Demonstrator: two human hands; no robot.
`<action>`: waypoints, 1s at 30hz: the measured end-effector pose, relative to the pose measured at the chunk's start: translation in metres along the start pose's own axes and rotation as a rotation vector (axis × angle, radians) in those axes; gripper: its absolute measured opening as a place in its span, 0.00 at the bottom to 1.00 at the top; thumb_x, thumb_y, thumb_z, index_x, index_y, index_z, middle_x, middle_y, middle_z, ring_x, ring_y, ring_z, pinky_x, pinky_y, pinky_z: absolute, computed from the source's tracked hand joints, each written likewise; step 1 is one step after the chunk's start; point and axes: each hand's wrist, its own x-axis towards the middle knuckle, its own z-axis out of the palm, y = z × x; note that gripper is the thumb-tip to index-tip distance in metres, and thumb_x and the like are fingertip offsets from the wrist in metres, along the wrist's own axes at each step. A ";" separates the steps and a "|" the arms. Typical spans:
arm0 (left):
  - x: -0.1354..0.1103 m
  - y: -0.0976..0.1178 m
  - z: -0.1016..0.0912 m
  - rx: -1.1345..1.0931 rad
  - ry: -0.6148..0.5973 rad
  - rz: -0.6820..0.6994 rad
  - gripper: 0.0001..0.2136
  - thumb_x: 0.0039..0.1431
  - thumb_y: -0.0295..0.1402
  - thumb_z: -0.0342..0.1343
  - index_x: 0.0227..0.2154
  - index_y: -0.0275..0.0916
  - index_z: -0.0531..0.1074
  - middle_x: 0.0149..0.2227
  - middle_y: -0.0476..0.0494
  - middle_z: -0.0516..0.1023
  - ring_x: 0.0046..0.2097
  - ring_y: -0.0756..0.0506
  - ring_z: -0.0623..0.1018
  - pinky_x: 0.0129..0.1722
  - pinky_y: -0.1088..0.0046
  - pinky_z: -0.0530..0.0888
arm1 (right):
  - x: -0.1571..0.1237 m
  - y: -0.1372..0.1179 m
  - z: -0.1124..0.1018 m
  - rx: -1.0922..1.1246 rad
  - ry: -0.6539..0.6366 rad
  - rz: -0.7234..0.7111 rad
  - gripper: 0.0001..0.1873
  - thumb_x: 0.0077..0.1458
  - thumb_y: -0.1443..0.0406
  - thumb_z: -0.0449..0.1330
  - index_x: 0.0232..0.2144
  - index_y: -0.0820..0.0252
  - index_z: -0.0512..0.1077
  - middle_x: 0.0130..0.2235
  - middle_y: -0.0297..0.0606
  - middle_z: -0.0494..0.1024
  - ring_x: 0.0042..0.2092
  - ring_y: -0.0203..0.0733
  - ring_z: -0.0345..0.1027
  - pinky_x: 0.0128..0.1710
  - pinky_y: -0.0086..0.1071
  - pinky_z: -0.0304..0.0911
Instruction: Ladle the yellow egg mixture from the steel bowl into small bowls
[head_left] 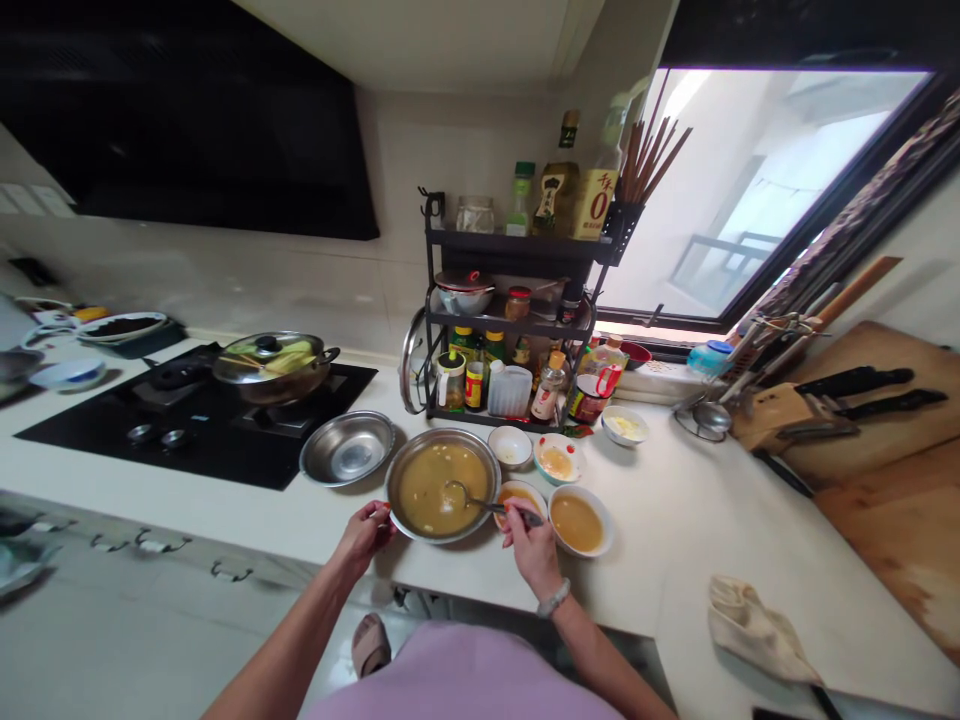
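A wide metal basin [442,540] of yellowish-brown liquid with small pale bits stands on the counter in front of me. At its left rim my left hand [367,530] is closed, fingertips pinching the edge. My right hand [529,540] grips the dark handle of a metal ladle [472,499], whose bowl dips into the liquid. Partly hidden under the ladle handle and right hand is a small bowl [517,490] of orange-brown liquid. Right of it sits a white bowl [576,520] with brown liquid. Behind are a small white bowl [510,447] and a patterned bowl [557,458] with orange liquid.
An empty metal basin [347,448] stands left, beside a black stove [225,440] bearing a lidded pan [274,368]. A black rack [517,320] of bottles and jars rises behind. To the right are a knife block [772,415], cutting boards [892,500] and a cloth [757,630].
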 end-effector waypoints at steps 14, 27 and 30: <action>0.005 -0.003 -0.004 -0.007 -0.014 -0.005 0.11 0.43 0.30 0.63 0.26 0.39 0.65 0.17 0.54 0.70 0.18 0.52 0.72 0.20 0.79 0.68 | 0.014 -0.019 -0.039 0.231 0.297 0.143 0.20 0.45 0.50 0.66 0.30 0.61 0.72 0.19 0.34 0.75 0.18 0.39 0.66 0.15 0.30 0.62; 0.004 -0.002 -0.003 -0.006 -0.011 -0.007 0.09 0.46 0.28 0.61 0.27 0.39 0.65 0.17 0.53 0.70 0.17 0.52 0.71 0.19 0.78 0.68 | 0.045 -0.027 -0.108 0.189 0.624 0.023 0.19 0.43 0.54 0.68 0.29 0.63 0.72 0.18 0.34 0.75 0.16 0.36 0.65 0.17 0.29 0.63; 0.002 0.000 -0.002 0.009 -0.011 -0.005 0.09 0.46 0.29 0.61 0.26 0.39 0.65 0.17 0.53 0.70 0.17 0.52 0.71 0.19 0.79 0.67 | 0.050 -0.017 -0.122 0.055 0.661 -0.024 0.20 0.45 0.51 0.66 0.30 0.63 0.72 0.18 0.33 0.74 0.17 0.37 0.66 0.17 0.30 0.65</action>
